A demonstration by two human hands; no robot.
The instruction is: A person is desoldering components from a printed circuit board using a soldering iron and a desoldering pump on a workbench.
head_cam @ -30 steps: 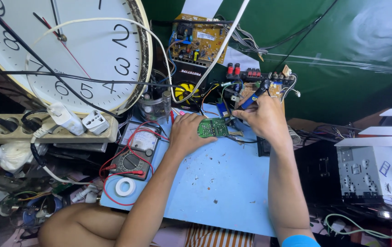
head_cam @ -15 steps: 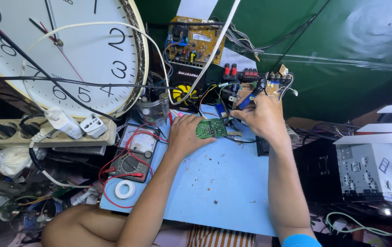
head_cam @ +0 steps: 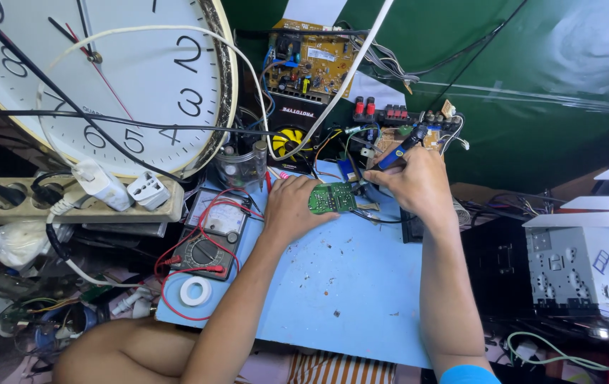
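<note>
My left hand [head_cam: 291, 206] rests on the blue work mat [head_cam: 347, 284] and holds down a small green circuit board [head_cam: 333, 198] with its fingers. To the right of the board, my right hand [head_cam: 418, 181] grips a blue-handled soldering iron [head_cam: 398, 151], whose tip points down toward the board's right edge. Thin wires run from the board toward the back of the bench.
A large wall clock [head_cam: 98, 78] leans at the left above a power strip [head_cam: 70, 199] with plugs. An analog multimeter [head_cam: 208, 242] and a white tape roll [head_cam: 195, 291] lie left of the mat. Brown circuit boards [head_cam: 308, 60] stand behind. A grey metal chassis [head_cam: 581, 263] sits right.
Both hands stay at the green board with almost no movement. The view has shifted slightly.
</note>
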